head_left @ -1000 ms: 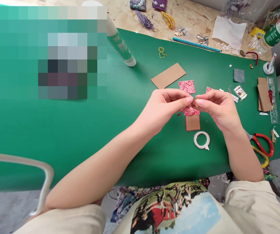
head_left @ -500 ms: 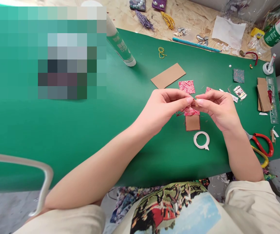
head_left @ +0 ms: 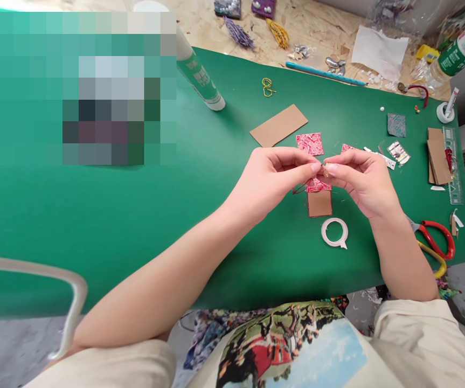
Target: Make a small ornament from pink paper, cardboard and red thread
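Note:
My left hand (head_left: pixel 275 175) is closed in a pinch on a thin dark red cord (head_left: pixel 299 189), whose loop hangs below the fingers. Close beside it, my right hand (head_left: pixel 363 180) pinches a small gold-coloured piece (head_left: pixel 326 172), too small to make out exactly. The fingertips of both hands almost meet, above the green mat. Under them lies a red-and-white patterned fabric square (head_left: pixel 318 185), partly covered by the fingers. Nearer to me is a brown card square (head_left: pixel 320 203) with a red edge. Another patterned square (head_left: pixel 309 144) lies just beyond my left fingers.
A roll of white tape (head_left: pixel 334 233) lies in front of the hands. Scissors (head_left: pixel 438 240) rest by my right forearm. Farther off are a brown card strip (head_left: pixel 279 125), a glue bottle (head_left: pixel 202 81), a blue pencil (head_left: pixel 325 74) and a clear ruler (head_left: pixel 452 164).

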